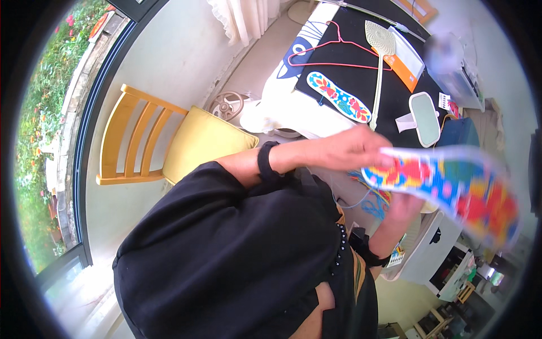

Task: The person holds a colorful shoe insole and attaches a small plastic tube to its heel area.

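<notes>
My left hand [362, 150] pinches one end of an embroidered insole [451, 178], patterned in red, blue, white and yellow. The insole slants out to the right, its far end blurred. Just under its lower edge is my right hand [405, 206], blurred, with its fingers mostly hidden behind the insole. A second insole [340, 97] with a like pattern lies flat on the black tabletop [361, 79], beyond my left hand.
On the table lie a red clothes hanger [340, 41], a pale fly swatter [380, 39], an orange and white packet [403, 62] and a white-framed mirror [424, 118]. Colourful threads [375, 203] hang below my hands. A wooden chair [135, 135] with a yellow cushion [203, 141] stands left.
</notes>
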Tool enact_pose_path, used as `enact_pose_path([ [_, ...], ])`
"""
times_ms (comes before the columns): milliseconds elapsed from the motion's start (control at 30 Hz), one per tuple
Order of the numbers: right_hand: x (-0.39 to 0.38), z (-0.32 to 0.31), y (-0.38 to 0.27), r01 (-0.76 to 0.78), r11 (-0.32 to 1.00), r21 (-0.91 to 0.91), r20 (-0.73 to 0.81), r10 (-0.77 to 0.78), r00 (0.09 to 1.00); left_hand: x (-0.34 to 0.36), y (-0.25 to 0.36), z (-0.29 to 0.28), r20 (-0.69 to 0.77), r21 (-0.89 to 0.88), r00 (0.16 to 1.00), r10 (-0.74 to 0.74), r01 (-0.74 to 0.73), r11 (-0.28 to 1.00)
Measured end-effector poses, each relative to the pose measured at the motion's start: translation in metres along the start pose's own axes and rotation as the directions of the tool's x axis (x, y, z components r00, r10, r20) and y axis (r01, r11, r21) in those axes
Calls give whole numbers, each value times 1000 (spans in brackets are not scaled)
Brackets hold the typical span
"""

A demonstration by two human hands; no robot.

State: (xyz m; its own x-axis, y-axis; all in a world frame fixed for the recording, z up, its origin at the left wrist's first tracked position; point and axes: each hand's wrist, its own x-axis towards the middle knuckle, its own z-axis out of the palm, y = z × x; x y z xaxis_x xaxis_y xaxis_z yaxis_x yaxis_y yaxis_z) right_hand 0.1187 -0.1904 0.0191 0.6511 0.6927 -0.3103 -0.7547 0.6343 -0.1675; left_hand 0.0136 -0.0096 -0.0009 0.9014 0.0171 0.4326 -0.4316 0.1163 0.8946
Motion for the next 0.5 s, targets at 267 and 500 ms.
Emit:
enact_pose_path([
  [267, -62, 35, -81, 325, 943, -72, 461, -258, 849, -23, -3, -95, -687, -274, 701, -191, -7, 962],
  [500, -59, 9, -95, 529, -354, -771, 517, -834, 195, -38, 13, -117, -691, -682, 647, -321, -439, 585],
])
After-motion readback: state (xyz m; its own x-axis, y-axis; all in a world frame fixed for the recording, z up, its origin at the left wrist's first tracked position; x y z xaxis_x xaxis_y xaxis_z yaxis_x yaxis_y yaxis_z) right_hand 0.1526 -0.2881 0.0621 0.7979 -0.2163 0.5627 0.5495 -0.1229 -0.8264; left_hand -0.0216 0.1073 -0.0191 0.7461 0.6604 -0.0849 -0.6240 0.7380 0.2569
